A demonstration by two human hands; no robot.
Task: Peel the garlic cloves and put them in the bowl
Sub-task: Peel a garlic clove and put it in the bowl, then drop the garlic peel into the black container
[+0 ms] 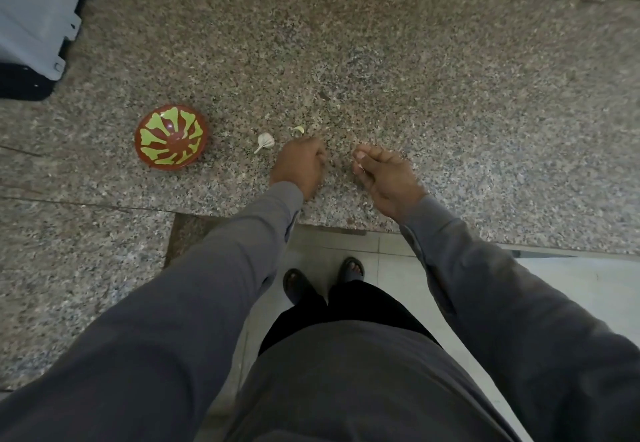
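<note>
1. Bowl (171, 137): one, red with green pattern.
2. Garlic cloves on the granite counter (450, 95): two, larger (265, 141), smaller (299, 129).
3. Hands: two, left (300, 164), right (386, 178).

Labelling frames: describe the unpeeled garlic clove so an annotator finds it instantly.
On the speckled granite counter, look between the red-and-green bowl and the left hand. The garlic clove is white with a tail; the scrap beyond it is smaller and yellowish.
</note>
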